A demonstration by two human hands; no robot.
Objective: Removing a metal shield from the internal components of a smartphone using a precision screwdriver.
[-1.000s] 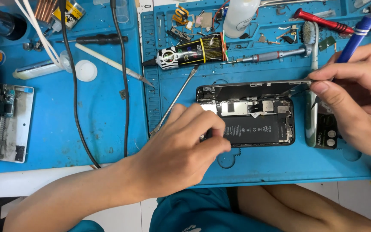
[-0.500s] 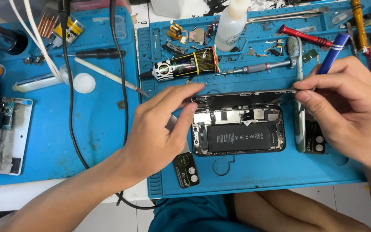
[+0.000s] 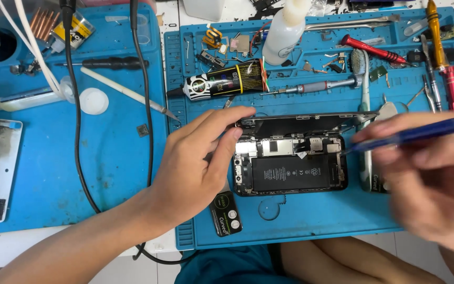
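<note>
Head view: the left hand (image 3: pixel 195 168) steadies the opened smartphone (image 3: pixel 290 171) on the blue repair mat (image 3: pixel 311 221), fingers spread, fingertips (image 3: pixel 240 113) touching its raised screen (image 3: pixel 300 123). The blurred right hand (image 3: pixel 426 179) grips a blue pen-like tool (image 3: pixel 421 134), tip at the phone's right edge.

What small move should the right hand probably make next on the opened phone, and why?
Probably ease the blue tool in the right hand down onto the connector area of the opened phone: its tip hovers there, while the left hand steadies the phone's edge and lifted screen.
</note>
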